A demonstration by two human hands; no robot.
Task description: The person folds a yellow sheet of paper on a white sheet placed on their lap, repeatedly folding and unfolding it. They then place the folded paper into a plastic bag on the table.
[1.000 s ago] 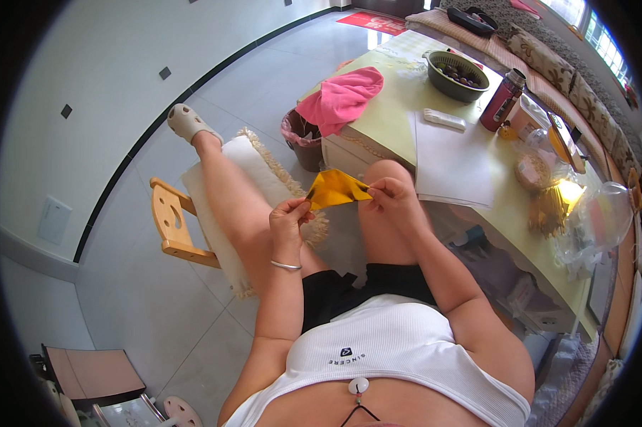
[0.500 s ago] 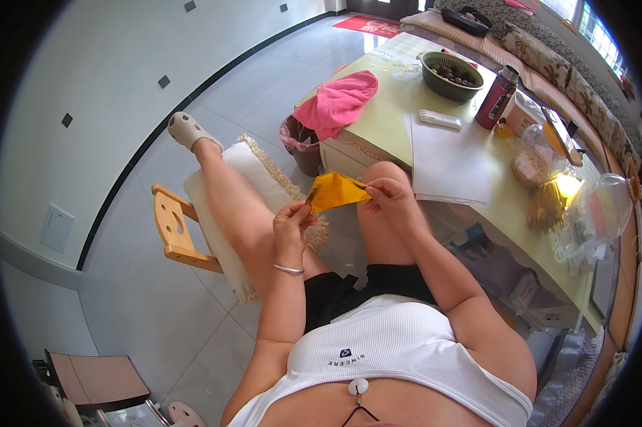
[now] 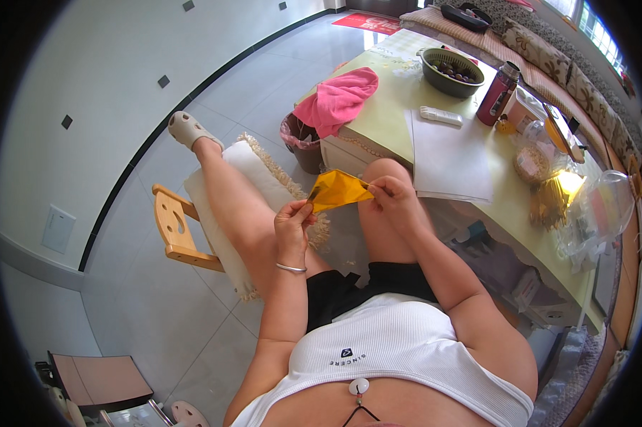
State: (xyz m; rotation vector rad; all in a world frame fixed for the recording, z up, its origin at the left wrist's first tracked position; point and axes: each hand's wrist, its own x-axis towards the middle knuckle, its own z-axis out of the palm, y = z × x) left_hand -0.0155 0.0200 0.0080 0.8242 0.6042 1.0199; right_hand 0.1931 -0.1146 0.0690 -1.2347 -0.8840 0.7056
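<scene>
A shiny gold sheet of foil paper [image 3: 340,190], partly folded to a slanting shape, is stretched between my two hands above the gap between my knees. My left hand [image 3: 293,215] pinches its lower left corner between thumb and fingers; a silver bangle circles that wrist. At the right end, my right hand [image 3: 392,196] pinches the narrow tip, close over my right knee. The fingertips hide both ends of the foil.
A pale green table [image 3: 378,135] stands to the right, bearing white paper sheets [image 3: 449,160], a bowl of dark round fruit [image 3: 451,73], a flask [image 3: 498,95] and a pile of gold foil pieces [image 3: 549,203]. A pink cloth [image 3: 346,101] hangs over its corner above a bin [image 3: 304,153].
The foil and both hands hold nearly the same place, still pinched at the same ends. The whole view has shifted very slightly.
</scene>
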